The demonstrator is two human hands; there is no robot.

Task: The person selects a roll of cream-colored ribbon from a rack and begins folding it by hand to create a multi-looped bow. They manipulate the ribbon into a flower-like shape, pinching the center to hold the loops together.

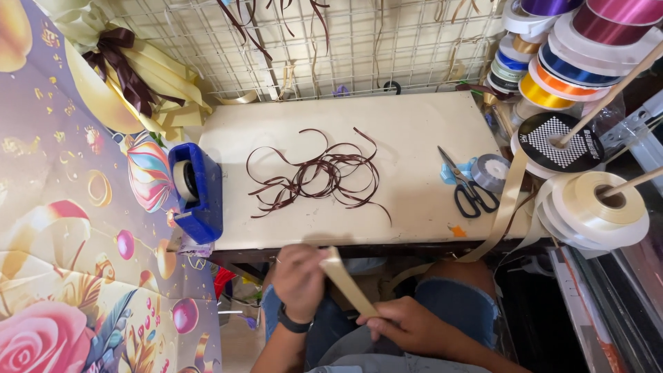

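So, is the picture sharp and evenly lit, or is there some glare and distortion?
Head view: mostly sharp and evenly lit; the table looks bright with soft shadows; glare shows on the cream ribbon rolls; straight lines bend near the edges; both hands, left hand and right hand, look slightly soft.

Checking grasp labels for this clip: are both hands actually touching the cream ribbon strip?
Touching. The head view shows the left hand pinching the upper end of the cream ribbon strip and the right hand gripping its lower end.
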